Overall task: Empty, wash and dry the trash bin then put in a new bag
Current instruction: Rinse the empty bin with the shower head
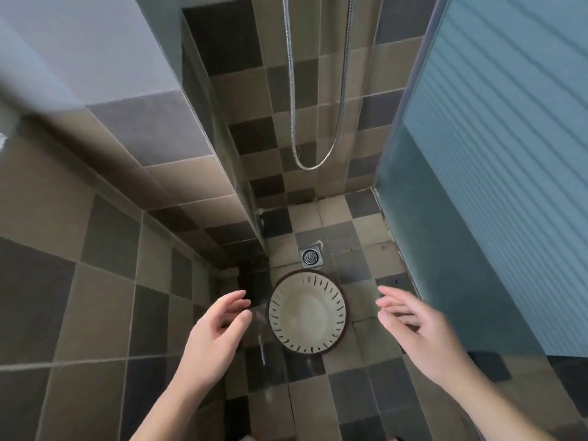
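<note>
A round cream trash bin (307, 311) with a dark brown rim and short slots in its wall stands upright on the tiled shower floor, seen from above. Its inside holds nothing. My left hand (219, 326) hovers just left of the bin with its fingers relaxed and spread, holding nothing. To the bin's right my right hand (413, 323) hovers likewise, fingers loosely extended toward it. Neither hand touches the bin.
A square metal floor drain (310, 258) lies just beyond the bin. A metal shower hose (313, 165) hangs in a loop on the far tiled wall. A tiled wall edge (248, 198) bounds the stall on the left, a frosted glass door (477, 173) on the right.
</note>
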